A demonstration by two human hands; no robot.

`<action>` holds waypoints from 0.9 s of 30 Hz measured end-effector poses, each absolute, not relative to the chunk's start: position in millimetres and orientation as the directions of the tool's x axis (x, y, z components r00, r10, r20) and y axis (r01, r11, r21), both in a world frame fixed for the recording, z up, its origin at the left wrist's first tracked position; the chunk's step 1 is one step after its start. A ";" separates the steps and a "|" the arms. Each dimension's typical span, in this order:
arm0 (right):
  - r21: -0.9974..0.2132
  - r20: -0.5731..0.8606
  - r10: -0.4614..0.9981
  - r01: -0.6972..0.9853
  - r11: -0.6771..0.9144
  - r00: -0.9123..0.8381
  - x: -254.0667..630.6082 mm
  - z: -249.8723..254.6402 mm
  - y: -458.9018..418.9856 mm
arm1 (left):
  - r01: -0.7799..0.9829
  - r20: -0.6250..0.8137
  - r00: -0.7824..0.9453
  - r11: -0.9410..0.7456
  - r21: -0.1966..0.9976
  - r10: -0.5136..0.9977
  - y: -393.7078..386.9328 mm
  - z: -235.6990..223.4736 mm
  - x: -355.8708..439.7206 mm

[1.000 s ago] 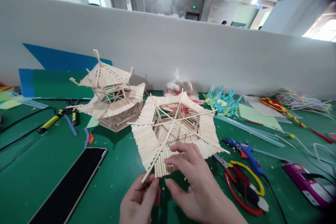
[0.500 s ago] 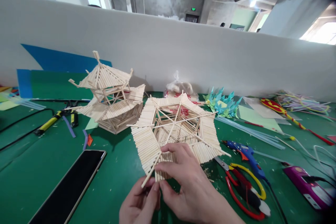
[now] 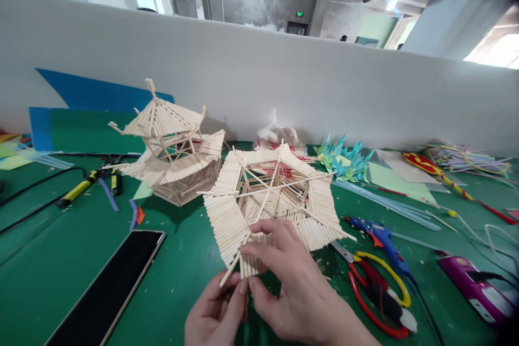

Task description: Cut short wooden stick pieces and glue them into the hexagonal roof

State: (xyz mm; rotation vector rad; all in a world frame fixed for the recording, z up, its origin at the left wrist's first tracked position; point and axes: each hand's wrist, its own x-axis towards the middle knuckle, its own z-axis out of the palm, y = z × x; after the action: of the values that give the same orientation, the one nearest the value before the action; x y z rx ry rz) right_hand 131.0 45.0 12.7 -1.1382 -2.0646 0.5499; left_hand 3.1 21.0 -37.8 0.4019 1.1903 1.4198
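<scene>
Stick roof (image 3: 271,188) sits on the counter (image 3: 174,259), directly ahead of the fingers, its near edge at the fingertips. Left hand (image 3: 217,308): thumb and forefinger nearly together at the outer edge of the near panel (image 3: 252,266); cannot tell whether a loose stick is pinched there. Right hand (image 3: 290,281): fingers half curled, parted, forefinger over the near panel, thumb by its outer edge; cannot tell if they grip a stick or only press.

Progress, as judged: panels to the left, far side and right of the fingers look laid, stick against stick. The near panel seems the unfinished one; a narrow gap shows beside the long stick (image 3: 235,267) just left of the right forefinger, and the hand hides the rest. Centre beyond the fingers is open, spanned by crossing sticks only.

Beyond the left fingers, further off, a stick pagoda (image 3: 172,154) with two roofs, upper one closed to a peak; looks much further along.

Phone (image 3: 113,281) well left of the fingers. To their right, scissors (image 3: 401,330), then a blue glue gun (image 3: 383,240) behind them.
</scene>
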 end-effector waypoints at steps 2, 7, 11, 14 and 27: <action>-0.656 0.402 0.854 0.546 0.521 -0.331 134.1 12.8 43.0 | -0.536 -0.386 -0.284 0.189 0.823 0.877 20.8 -37.9 4.2; -0.660 0.451 0.850 0.538 0.524 -0.274 139.3 8.9 36.4 | -0.526 -0.349 -0.347 0.127 0.841 0.871 19.9 -42.5 8.8; -0.666 0.449 0.850 0.531 0.524 -0.276 138.2 5.1 34.6 | -0.522 -0.343 -0.376 0.109 0.846 0.861 18.3 -42.8 12.4; -0.666 0.444 0.850 0.530 0.525 -0.283 136.3 4.8 35.3 | -0.514 -0.339 -0.366 0.116 0.850 0.866 17.8 -39.5 12.8; -0.649 0.394 0.851 0.551 0.524 -0.346 125.2 7.8 42.8 | -0.490 -0.346 -0.316 0.160 0.857 0.883 18.5 -37.9 6.9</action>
State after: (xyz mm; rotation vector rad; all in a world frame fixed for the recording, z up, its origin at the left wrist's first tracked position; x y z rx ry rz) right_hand 125.2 42.8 7.8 -1.1369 -2.0438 0.5324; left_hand 6.9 18.5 -37.9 0.4444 1.2362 1.4653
